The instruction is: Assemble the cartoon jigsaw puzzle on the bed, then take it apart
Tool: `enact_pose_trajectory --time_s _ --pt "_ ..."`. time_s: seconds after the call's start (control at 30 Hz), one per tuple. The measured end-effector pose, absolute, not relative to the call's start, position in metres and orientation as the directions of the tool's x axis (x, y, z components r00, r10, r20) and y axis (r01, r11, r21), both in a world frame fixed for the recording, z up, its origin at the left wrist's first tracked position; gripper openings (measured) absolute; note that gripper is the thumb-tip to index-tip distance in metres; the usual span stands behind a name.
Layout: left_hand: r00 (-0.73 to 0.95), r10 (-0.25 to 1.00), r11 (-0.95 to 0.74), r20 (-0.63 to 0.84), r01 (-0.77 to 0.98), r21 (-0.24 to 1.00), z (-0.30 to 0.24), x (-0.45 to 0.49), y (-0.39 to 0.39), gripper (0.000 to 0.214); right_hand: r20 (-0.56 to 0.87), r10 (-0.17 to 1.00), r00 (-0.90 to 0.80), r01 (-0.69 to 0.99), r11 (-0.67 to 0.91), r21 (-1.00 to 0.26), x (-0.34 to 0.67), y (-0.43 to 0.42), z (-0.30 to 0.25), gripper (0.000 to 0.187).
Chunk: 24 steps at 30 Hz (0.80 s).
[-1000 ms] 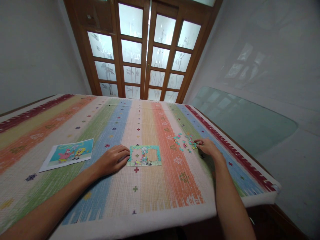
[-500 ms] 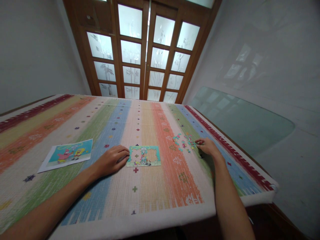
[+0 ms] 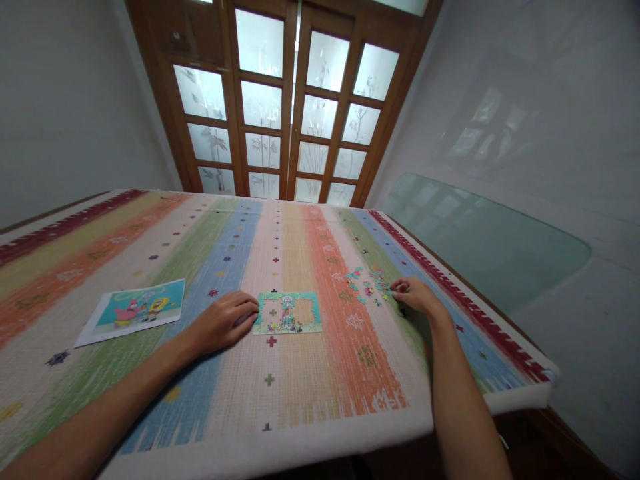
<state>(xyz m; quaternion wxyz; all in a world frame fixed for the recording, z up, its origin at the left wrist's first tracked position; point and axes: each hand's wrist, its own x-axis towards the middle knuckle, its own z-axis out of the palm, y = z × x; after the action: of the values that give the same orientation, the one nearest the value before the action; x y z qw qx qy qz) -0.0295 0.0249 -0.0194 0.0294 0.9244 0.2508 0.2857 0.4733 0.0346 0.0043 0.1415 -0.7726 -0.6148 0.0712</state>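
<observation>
A partly assembled jigsaw puzzle [image 3: 287, 313] lies flat on the cloth, its teal border joined and a column of figures up the middle. Through two gaps inside it, the cloth shows. My left hand [image 3: 233, 320] rests at its left edge, fingers loosely bent and lying against the border. To the right is a scatter of small loose puzzle pieces [image 3: 369, 289], mostly teal with some pink and yellow. My right hand [image 3: 411, 295] is at the right side of that scatter, thumb and fingertips pinched together. Whatever is between those fingertips is too small to make out.
A printed cartoon picture [image 3: 137, 310] lies left of my left forearm. A striped cloth [image 3: 305, 380] covers the table, whose front edge is close to me. A glass panel [image 3: 480, 233] leans against the right wall. Wooden doors with frosted panes [image 3: 265, 103] stand beyond the table.
Hardly anything differs. My right hand stays pinched at the loose pieces with only a very slight shift, and my left hand keeps its place at the puzzle's edge.
</observation>
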Motion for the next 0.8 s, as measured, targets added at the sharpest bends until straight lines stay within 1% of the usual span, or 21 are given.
enact_pose_trajectory --time_s 0.17,0.27,0.37,0.57,0.8 --pt "0.713 0.475 -0.875 0.515 0.446 0.189 -0.0191 -0.0289 0.0249 0.021 0.066 0.968 0.243 0.93 -0.213 -0.3 0.4745 0.0367 0.0055 0.037" --pt "0.711 0.481 -0.872 0.514 0.448 0.197 -0.0193 -0.029 0.0247 0.022 0.053 0.969 0.241 0.931 -0.215 -0.295 0.4739 0.0374 0.0052 0.042" --pt "0.706 0.49 -0.868 0.51 0.449 0.212 -0.019 -0.029 0.0242 0.022 0.04 0.968 0.248 0.929 -0.226 -0.293 0.4735 0.0368 0.0043 0.04" --pt "0.706 0.493 -0.867 0.509 0.451 0.213 -0.0186 -0.0285 0.0239 0.022 0.016 0.966 0.259 0.92 -0.242 -0.309 0.4752 0.0355 0.0033 0.028" --pt "0.707 0.502 -0.862 0.499 0.454 0.224 -0.019 -0.0294 0.0236 0.022 -0.017 0.965 0.263 0.909 -0.253 -0.33 0.4812 0.0372 0.0061 0.031"
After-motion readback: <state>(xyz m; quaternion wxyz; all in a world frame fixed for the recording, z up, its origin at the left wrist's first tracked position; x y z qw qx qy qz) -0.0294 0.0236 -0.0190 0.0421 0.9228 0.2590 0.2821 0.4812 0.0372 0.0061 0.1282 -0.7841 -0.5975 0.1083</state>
